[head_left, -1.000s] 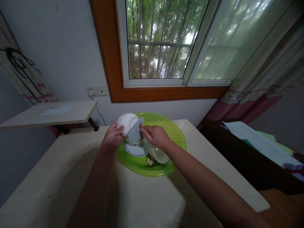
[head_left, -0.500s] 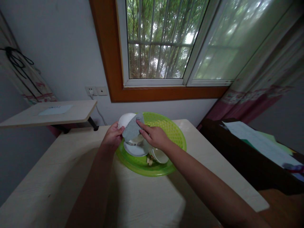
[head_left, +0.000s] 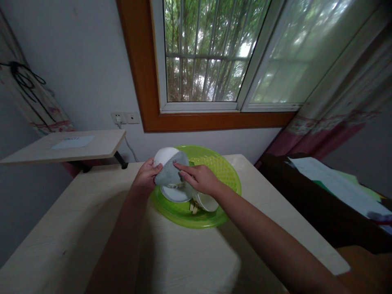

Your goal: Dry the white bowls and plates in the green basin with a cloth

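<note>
My left hand (head_left: 145,176) grips the side of a white bowl (head_left: 164,155), its thumb lying over the edge of a grey cloth (head_left: 168,173). The cloth is draped across the bowl, which is tilted above a green plastic basket (head_left: 229,176). With index finger stretched out, my right hand (head_left: 202,179) presses the cloth against the bowl; its other fingers are partly hidden. Below the bowl, a white plate (head_left: 175,196) lies in the basket. A white cup (head_left: 208,202) rests on its side under my right wrist, beside some short light-wood ends (head_left: 193,207).
The basket stands on a pale wooden table (head_left: 183,257) near the wall. On the left is a raised wooden shelf (head_left: 101,147) with a paper on it. A wall socket (head_left: 119,118) holds a plugged-in cable. Papers (head_left: 330,183) lie on a dark surface at the right.
The cloth has shifted slightly over the bowl, its upper corner now folded rounder. My right index fingertip has moved a little left and down. The left hand keeps its grip.
</note>
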The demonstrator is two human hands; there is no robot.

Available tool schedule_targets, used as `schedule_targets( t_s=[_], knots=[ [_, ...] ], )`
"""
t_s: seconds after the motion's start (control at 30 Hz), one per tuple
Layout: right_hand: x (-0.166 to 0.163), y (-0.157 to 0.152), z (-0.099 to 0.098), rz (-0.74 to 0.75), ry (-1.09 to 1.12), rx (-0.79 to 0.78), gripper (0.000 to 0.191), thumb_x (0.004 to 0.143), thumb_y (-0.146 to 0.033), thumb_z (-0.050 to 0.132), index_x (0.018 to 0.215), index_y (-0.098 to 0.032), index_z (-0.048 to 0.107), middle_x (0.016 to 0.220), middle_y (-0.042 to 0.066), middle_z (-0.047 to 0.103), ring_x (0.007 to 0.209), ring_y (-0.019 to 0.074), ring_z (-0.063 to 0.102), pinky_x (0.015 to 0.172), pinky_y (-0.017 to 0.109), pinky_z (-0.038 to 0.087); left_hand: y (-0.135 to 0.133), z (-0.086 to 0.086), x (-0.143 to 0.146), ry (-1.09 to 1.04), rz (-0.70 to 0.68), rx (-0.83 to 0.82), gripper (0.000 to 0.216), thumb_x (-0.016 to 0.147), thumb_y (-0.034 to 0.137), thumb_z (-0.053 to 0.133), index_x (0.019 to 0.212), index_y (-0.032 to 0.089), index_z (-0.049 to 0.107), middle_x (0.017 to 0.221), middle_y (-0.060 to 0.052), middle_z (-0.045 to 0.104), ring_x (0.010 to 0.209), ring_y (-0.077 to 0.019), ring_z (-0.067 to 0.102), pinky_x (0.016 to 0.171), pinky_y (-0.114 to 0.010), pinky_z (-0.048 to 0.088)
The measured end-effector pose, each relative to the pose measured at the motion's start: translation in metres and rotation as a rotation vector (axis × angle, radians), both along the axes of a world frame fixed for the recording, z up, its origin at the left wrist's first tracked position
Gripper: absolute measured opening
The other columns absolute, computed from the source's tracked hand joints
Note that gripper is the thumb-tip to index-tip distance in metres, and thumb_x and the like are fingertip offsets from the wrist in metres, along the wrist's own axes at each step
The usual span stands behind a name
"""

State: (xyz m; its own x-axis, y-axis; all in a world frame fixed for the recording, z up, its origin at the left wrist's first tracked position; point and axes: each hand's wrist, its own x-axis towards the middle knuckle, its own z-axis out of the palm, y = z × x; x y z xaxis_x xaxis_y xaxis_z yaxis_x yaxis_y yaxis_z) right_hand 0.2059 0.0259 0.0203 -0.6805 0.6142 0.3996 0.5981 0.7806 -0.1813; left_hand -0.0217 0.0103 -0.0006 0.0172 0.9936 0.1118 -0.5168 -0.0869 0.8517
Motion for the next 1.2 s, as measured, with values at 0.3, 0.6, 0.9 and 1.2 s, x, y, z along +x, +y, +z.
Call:
schedule_targets(
  t_s=[0.3, 0.6, 0.9, 1.2],
  knots=[
    [-0.001, 0.003, 0.002, -0.174, 0.0, 0.005, 0.054, 0.108, -0.047, 0.029, 0.113, -0.023, 0.076, 0.087, 0.007, 0.079, 0.072, 0.0175, 0.07, 0.064, 0.027, 0.039, 0.006, -0.006, -0.002, -0.026, 0.053, 0.045, 0.046, 0.068, 0.025, 0.085, 0.106, 0.015, 0.061, 0.103, -0.011, 0.075, 0.099, -0.0253, 0.072, 0.089, -0.037, 0.057],
    [0.001, -0.002, 0.0, 0.075, 0.005, -0.001, 0.046, 0.106, -0.044, 0.04, 0.148, -0.028, 0.051, 0.092, 0.005, 0.079, 0.071, 0.0159, 0.07, 0.067, 0.026, 0.043, 0.0, 0.0, -0.002, 0.003, 0.003, -0.018, 0.048, 0.069, 0.024, 0.084, 0.109, 0.013, 0.061, 0.097, -0.011, 0.076, 0.093, -0.027, 0.074, 0.081, -0.037, 0.059],
    [-0.003, 0.002, 0.001, -0.232, -0.025, 0.023, 0.048, 0.105, -0.046, 0.04, 0.148, -0.027, 0.052, 0.09, 0.007, 0.079, 0.073, 0.0198, 0.071, 0.067, 0.028, 0.045, 0.002, 0.0, -0.001, -0.094, 0.017, 0.037, 0.048, 0.07, 0.022, 0.084, 0.111, 0.015, 0.06, 0.107, -0.012, 0.075, 0.106, -0.0263, 0.071, 0.094, -0.04, 0.055],
    [-0.002, 0.011, -0.013, 0.172, 0.188, 0.194, 0.033, 0.102, -0.034, 0.052, 0.129, -0.022, 0.067, 0.096, 0.008, 0.072, 0.088, 0.0188, 0.064, 0.08, 0.031, 0.05, 0.003, -0.002, -0.002, -0.092, -0.001, 0.04, 0.045, 0.072, 0.024, 0.084, 0.109, 0.016, 0.058, 0.105, -0.011, 0.075, 0.105, -0.0258, 0.071, 0.093, -0.039, 0.056]
  ],
)
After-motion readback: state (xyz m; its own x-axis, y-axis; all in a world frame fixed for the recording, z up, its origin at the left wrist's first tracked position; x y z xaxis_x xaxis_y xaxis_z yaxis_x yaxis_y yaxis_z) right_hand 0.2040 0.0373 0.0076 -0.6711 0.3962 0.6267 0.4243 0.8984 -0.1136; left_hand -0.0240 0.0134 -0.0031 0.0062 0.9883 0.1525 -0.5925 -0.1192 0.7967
